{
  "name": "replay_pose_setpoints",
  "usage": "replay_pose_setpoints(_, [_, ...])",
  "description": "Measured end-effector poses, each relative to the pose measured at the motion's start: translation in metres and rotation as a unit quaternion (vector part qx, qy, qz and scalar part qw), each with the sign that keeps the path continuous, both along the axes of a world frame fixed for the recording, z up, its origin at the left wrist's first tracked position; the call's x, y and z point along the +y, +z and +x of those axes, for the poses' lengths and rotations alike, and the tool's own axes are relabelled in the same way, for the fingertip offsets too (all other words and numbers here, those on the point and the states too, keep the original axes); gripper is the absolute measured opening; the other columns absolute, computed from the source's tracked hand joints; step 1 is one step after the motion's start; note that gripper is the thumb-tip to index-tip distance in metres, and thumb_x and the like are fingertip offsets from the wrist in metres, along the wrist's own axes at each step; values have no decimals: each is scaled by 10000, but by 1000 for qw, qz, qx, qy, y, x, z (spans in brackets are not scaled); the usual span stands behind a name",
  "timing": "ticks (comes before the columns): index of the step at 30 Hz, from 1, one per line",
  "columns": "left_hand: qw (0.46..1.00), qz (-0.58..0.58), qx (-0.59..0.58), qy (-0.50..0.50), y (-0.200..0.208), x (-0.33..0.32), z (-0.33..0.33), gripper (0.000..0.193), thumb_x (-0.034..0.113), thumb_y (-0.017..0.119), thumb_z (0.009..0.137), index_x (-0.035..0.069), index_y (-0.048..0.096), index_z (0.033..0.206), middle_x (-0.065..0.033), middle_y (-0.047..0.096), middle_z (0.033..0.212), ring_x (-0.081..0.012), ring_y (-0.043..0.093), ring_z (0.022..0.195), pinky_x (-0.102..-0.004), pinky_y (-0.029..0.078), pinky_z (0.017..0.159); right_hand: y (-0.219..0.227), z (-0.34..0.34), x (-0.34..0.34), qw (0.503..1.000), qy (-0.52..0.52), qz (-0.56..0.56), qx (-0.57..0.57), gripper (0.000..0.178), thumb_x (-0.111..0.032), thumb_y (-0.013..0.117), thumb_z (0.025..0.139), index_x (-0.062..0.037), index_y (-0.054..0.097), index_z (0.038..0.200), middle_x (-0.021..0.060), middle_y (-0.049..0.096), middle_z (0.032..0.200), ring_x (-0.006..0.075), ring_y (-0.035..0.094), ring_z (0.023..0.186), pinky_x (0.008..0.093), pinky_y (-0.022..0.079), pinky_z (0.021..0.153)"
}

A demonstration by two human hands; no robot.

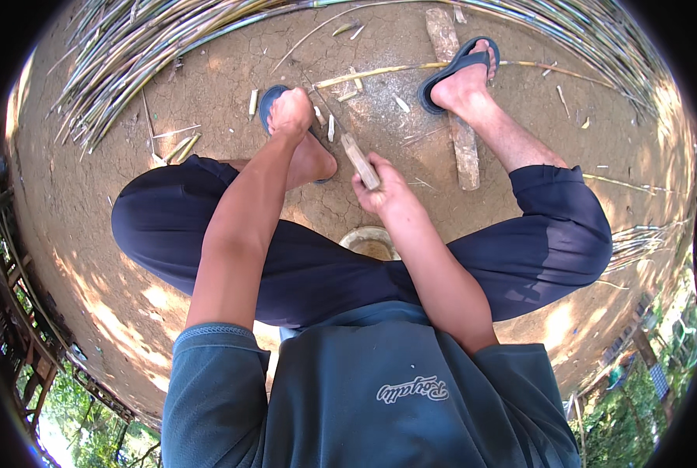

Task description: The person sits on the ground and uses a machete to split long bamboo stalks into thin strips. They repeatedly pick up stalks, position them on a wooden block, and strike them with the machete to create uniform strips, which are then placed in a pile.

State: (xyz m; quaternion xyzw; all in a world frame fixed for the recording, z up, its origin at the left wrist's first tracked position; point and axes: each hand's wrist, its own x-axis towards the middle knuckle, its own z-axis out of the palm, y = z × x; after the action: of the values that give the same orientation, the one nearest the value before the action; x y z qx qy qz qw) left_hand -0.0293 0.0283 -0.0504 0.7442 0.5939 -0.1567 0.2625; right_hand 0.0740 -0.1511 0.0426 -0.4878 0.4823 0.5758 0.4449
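Note:
My left hand (290,113) is closed in a fist above my left foot, at the left end of a long, thin cane stalk (387,71); the fingers' grip is partly hidden. The stalk runs right, past the sandal on my right foot. My right hand (383,187) is wrapped round the pale wooden handle of a knife (358,160). Its thin, dark blade points up and left, crossing close to the stalk's end beside my left fist. Short cut cane pieces (348,96) are scattered on the dirt under and around the blade.
A wooden log (464,152) lies beneath my right foot. Large bundles of cane (184,39) curve along the far side. A round, pale-rimmed object (356,236) sits between my legs. More thin stalks (637,243) lie at the right.

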Motion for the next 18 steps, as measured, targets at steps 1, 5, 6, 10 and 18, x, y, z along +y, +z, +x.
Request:
replay_pose_setpoints(1, [1000, 4, -9, 1, -1, 2, 2, 295, 83, 499, 850, -12, 700, 1045, -248, 652, 1143, -404, 627, 1091, -511, 499, 920, -4, 1, -1, 1000, 0, 22, -5, 98, -165, 615, 876, -73, 586, 857, 49, 595, 765, 184, 581, 561, 275, 496, 441])
replay_pose_setpoints(5, [1000, 15, -9, 10, -10, -5, -7, 287, 78, 502, 853, -8, 706, 1036, -248, 657, 1131, -408, 634, 1075, -504, 504, 913, -1, -1, -28, 997, 33, 74, -21, 72, -139, 610, 863, -92, 581, 815, 39, 590, 719, 180, 575, 545, 295, 480, 429])
replay_pose_setpoints(6, [1000, 26, -10, 13, -9, 4, -3, 286, 77, 502, 855, -6, 707, 1036, -247, 657, 1131, -407, 633, 1077, -502, 503, 916, -1, -2, -40, 994, 42, 94, -28, 64, -138, 610, 863, -93, 582, 828, 42, 593, 727, 182, 573, 544, 296, 477, 429])
replay_pose_setpoints(10, [999, 32, 1, 18, -13, -11, -2, 275, 74, 529, 832, 6, 716, 1022, -237, 668, 1111, -406, 631, 1075, -496, 499, 915, -6, -1, -17, 998, -2, 62, 6, 71, -133, 600, 873, -78, 567, 904, 62, 604, 770, 194, 558, 541, 298, 474, 426])
replay_pose_setpoints(18, [984, 118, -9, 130, -72, -8, -24, 263, 148, 598, 808, 67, 730, 1021, -187, 610, 1217, -337, 533, 1223, -499, 433, 996, 25, -12, -14, 995, 42, 84, -44, 111, -211, 584, 924, -101, 588, 911, 26, 589, 794, 152, 552, 588, 262, 486, 443])
